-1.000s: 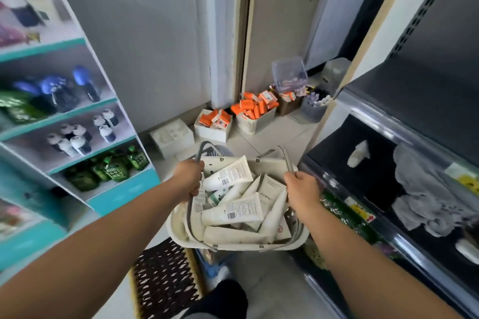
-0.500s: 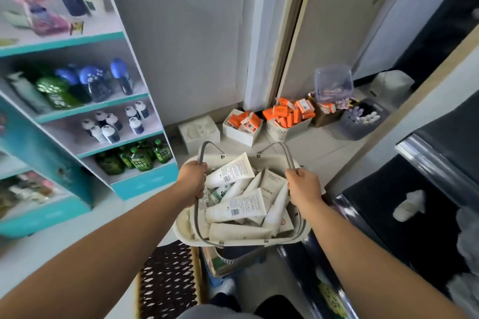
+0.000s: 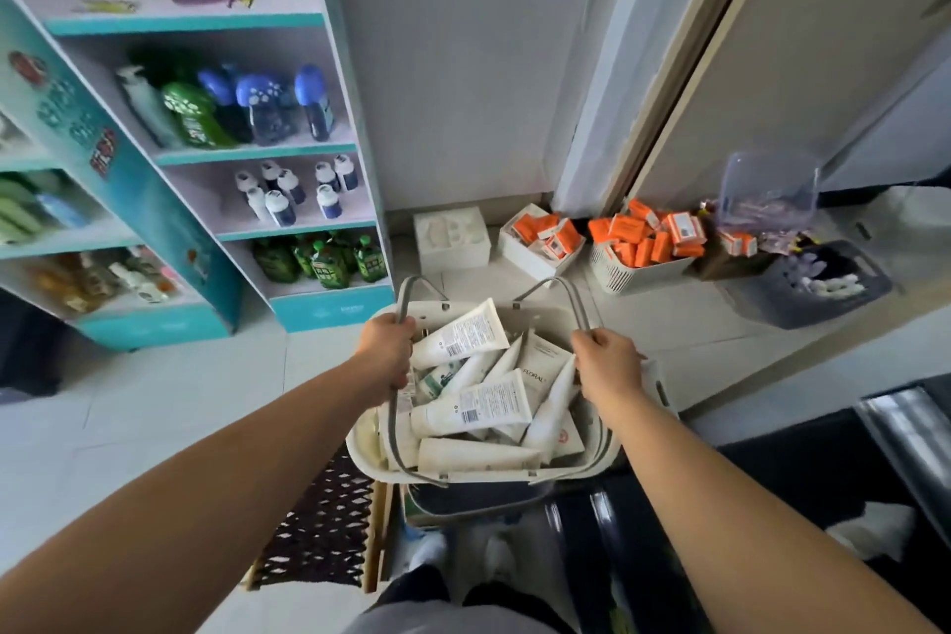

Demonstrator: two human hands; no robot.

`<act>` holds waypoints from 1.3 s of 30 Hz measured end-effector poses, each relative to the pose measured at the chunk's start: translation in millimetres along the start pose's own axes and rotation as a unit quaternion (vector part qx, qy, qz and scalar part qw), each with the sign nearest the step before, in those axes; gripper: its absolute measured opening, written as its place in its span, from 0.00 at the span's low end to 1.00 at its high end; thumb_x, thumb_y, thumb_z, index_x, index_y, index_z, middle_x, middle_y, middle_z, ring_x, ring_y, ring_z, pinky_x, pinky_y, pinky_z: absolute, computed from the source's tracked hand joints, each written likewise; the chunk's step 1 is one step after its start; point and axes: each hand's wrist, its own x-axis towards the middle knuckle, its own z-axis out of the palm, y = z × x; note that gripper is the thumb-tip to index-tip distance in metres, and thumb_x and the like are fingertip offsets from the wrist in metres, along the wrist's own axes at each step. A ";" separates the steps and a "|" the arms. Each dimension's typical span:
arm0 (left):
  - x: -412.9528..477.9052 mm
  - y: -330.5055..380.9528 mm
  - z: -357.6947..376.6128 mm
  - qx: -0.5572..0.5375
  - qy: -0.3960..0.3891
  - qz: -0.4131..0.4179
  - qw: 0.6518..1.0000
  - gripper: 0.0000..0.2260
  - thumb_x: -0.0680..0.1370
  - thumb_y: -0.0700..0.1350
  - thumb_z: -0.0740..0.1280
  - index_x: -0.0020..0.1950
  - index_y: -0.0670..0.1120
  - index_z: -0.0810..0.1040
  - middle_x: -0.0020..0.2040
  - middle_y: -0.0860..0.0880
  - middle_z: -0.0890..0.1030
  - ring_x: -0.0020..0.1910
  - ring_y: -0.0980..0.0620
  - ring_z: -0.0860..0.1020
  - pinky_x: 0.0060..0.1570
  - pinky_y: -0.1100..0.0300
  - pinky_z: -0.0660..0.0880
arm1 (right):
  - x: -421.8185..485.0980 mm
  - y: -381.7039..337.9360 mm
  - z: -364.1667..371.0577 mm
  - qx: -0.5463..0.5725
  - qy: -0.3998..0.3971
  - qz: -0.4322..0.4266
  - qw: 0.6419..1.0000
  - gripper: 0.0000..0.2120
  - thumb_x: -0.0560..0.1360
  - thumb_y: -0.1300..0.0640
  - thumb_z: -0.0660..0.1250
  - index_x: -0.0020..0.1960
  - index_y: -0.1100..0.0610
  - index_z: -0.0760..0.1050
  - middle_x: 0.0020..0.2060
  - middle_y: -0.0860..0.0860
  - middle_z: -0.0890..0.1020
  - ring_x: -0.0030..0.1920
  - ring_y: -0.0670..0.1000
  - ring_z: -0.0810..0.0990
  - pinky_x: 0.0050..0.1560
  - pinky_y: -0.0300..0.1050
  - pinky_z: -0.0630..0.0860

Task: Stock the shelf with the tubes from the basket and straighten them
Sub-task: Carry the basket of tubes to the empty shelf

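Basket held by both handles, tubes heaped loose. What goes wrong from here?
1. The tubes lie heaped crosswise; the top tube sits near the basket rim and may slide out if it tilts.
2. The left hand and right hand each grip a handle; neither is free to pick tubes.
3. On the floor, boxes and a mat: possible trip.

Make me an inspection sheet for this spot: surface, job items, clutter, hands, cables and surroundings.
Surface: pale tiled floor; a patterned mat lies near the feet.
Job's things: white basket piled with white tubes lying crosswise.
Clutter: orange boxes in white bins, a grey bin and a white box along the wall.
Hands: left hand grips the left handle; right hand grips the right handle.
Cables: nothing seen.
Surroundings: teal shelf unit holding bottles at left; door ahead, to the right.
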 end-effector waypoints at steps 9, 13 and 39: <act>4.4 7.6 7.6 -0.010 0.024 -0.012 1.000 0.07 0.83 0.45 0.56 0.52 0.44 0.72 0.32 0.48 0.66 0.26 0.53 0.61 0.24 0.62 0.60 | 30.6 -4.9 0.7 -0.010 -0.024 -0.017 1.000 0.15 0.73 0.59 0.63 0.29 0.59 0.64 0.26 0.55 0.67 0.31 0.54 0.65 0.32 0.45 0.61; 12.6 14.6 9.4 -0.002 0.042 -0.016 0.999 0.07 0.83 0.45 0.57 0.53 0.44 0.73 0.32 0.48 0.66 0.26 0.52 0.62 0.25 0.61 0.60 | 41.8 -1.4 3.1 -0.002 -0.029 0.007 1.000 0.13 0.71 0.56 0.63 0.31 0.61 0.68 0.28 0.57 0.71 0.32 0.55 0.69 0.34 0.47 0.67; 59.3 -25.7 -25.7 0.193 0.197 0.027 0.961 0.20 0.76 0.38 0.61 0.68 0.45 0.73 0.63 0.43 0.74 0.55 0.43 0.76 0.53 0.50 0.76 | 66.9 29.2 -1.7 -0.094 -0.017 -0.002 0.995 0.08 0.77 0.58 0.62 0.39 0.58 0.69 0.34 0.53 0.74 0.37 0.56 0.72 0.34 0.46 0.67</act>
